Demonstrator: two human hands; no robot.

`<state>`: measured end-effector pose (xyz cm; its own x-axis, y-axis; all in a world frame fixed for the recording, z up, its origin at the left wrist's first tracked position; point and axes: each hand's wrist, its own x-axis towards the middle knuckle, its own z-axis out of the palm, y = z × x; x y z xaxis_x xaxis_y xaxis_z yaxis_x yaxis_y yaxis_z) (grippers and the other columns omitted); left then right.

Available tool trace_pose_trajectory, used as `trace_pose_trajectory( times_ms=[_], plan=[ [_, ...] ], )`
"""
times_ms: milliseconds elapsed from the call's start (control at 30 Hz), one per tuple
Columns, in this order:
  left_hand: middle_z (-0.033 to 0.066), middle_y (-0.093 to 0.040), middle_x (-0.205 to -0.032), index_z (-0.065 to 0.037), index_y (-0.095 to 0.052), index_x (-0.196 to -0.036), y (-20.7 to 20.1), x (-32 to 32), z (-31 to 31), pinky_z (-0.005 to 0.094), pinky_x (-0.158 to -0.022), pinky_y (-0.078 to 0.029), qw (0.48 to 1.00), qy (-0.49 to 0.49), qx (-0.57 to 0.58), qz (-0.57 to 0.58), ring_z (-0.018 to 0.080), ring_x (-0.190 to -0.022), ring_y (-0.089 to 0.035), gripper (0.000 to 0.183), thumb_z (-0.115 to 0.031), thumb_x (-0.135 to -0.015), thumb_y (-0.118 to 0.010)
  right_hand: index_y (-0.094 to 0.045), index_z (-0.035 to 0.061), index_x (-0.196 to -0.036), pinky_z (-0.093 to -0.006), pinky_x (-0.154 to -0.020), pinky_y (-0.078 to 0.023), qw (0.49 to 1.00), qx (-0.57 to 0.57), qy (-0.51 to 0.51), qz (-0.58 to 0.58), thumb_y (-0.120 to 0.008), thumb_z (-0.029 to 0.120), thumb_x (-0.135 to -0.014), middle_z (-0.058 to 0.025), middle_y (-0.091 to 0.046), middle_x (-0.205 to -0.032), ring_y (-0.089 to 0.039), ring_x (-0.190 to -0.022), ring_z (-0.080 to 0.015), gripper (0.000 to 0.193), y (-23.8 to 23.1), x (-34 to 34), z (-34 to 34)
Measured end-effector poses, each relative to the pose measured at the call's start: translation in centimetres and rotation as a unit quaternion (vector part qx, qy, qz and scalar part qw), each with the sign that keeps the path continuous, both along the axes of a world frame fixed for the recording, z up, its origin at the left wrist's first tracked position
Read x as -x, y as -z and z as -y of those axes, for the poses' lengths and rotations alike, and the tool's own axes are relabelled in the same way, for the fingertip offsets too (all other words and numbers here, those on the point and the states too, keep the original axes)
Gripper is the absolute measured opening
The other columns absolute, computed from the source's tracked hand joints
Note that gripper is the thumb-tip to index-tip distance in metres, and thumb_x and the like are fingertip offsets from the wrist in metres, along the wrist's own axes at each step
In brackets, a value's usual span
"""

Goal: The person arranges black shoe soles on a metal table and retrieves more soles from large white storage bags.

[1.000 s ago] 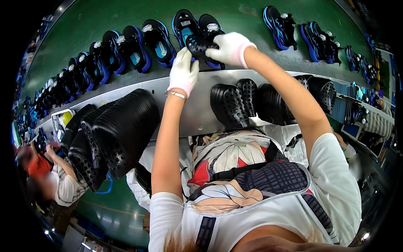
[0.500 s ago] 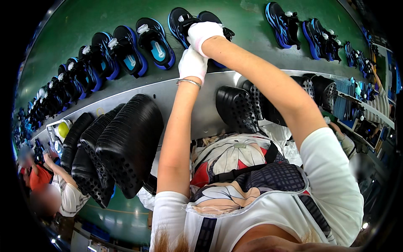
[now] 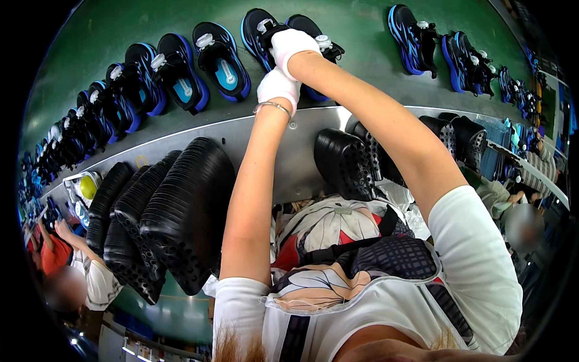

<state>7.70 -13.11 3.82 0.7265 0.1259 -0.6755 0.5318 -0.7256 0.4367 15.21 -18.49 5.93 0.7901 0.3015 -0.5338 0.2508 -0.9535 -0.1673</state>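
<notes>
A black sneaker with a blue and purple sole (image 3: 252,37) lies on the green conveyor belt, toe pointing away from me. My right hand (image 3: 294,47), in a white glove, is closed over its collar. Just below, my left hand (image 3: 277,87), also gloved, grips around the heel end; its fingers are mostly hidden behind the right hand. The sneaker's opening and heel are covered by the gloves. Close on the right lies its neighbour, another black sneaker (image 3: 304,25), partly behind my right hand and forearm. A white clip-like piece sits on each tongue.
More sneakers (image 3: 222,60) line the belt to the left, and others (image 3: 411,39) lie to the right. Along the metal edge (image 3: 205,130) stand stacked black shoe-shaped forms (image 3: 190,205), with more forms (image 3: 344,160) right of my left arm. Co-workers sit at both sides.
Both hands stay at the same sneaker, with only a slight shift. The sneakers at left and right have moved a little in the picture as the view shifted.
</notes>
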Motion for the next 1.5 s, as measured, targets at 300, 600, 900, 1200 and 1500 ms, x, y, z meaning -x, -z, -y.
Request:
trace_pose_trajectory(
  times_ms=[300,600,900,1200,1500],
  plan=[
    [0.0161,-0.065,-0.112,-0.008,-0.067,-0.11,0.7,0.1,-0.2,0.0406,-0.087,-0.051,0.992,0.106,-0.052,0.054,0.0343,-0.104,-0.062,0.04,-0.039,-0.083,-0.066,-0.067,0.0037,-0.103,-0.0424,-0.082,-0.053,0.998,-0.044,-0.017,-0.035,-0.053,0.025,-0.088,-0.0204,-0.067,-0.099,-0.065,-0.092,-0.0362,0.03,-2.9,0.1,0.6],
    [0.0215,-0.059,-0.118,-0.001,-0.062,-0.114,-2.1,2.6,-1.3,0.038,-0.094,-0.045,0.956,0.137,0.001,0.259,0.0352,-0.108,-0.058,0.05,-0.038,-0.08,-0.067,-0.063,0.0055,-0.112,-0.0362,-0.078,-0.052,0.966,-0.241,-0.002,0.096,-0.055,0.029,-0.09,-0.0158,-0.068,-0.097,-0.066,-0.087,-0.0304,0.034,-13.8,9.2,17.4],
    [0.0231,-0.066,-0.104,0.001,-0.059,-0.116,-0.8,-3.0,-4.1,0.0387,-0.084,-0.051,0.99,-0.121,-0.053,0.04,0.0343,-0.097,-0.065,0.058,-0.042,-0.078,-0.068,-0.062,0.0033,-0.109,-0.0352,-0.076,-0.051,0.961,-0.204,0.157,0.1,-0.06,0.017,-0.087,-0.0132,-0.068,-0.089,-0.066,-0.084,-0.0295,0.026,-17.5,17.8,30.2],
    [0.02,-0.065,-0.111,-0.004,-0.069,-0.104,1.8,-4.7,-4.8,0.041,-0.088,-0.05,0.967,0.003,-0.253,0.034,0.0357,-0.104,-0.062,0.042,-0.04,-0.087,-0.057,-0.063,0.0043,-0.112,-0.0338,-0.08,-0.05,0.946,-0.155,0.276,0.075,-0.061,0.015,-0.087,-0.0131,-0.068,-0.094,-0.066,-0.088,-0.0274,0.027,-17.9,22.0,34.3],
    [0.0262,-0.065,-0.104,0.005,-0.066,-0.104,3.9,-2.4,-8.7,0.0433,-0.087,-0.048,0.974,0.017,-0.215,0.063,0.0407,-0.101,-0.062,0.057,-0.048,-0.083,-0.06,-0.063,0.0021,-0.114,-0.0257,-0.076,-0.052,0.924,-0.176,0.305,0.152,-0.057,0.017,-0.091,-0.0088,-0.07,-0.091,-0.068,-0.082,-0.0138,0.028,-24.1,21.8,39.0]
  ],
)
